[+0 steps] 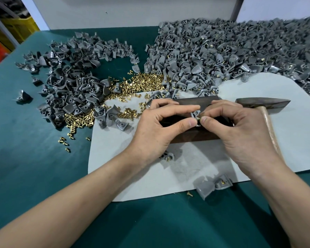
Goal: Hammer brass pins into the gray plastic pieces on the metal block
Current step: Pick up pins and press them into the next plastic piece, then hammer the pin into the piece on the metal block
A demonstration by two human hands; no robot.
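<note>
A dark metal block (195, 136) lies on a pale mat (186, 167) in the middle of the table. Over it, my left hand (161, 129) pinches a gray plastic piece (195, 114) between thumb and forefinger. My right hand (240, 133) presses a brass pin (198, 119) against that piece with thumb and fingertips. A hammer (263, 102) with a wooden handle lies on the mat just right of the block, partly under my right hand. Loose brass pins (143, 83) are heaped behind the block.
A huge heap of gray pieces (231, 51), some with pins, fills the back right. A smaller pile of gray pieces (73, 83) covers the left on the green table (25, 140). Two gray pieces (213, 185) lie at the mat's front edge.
</note>
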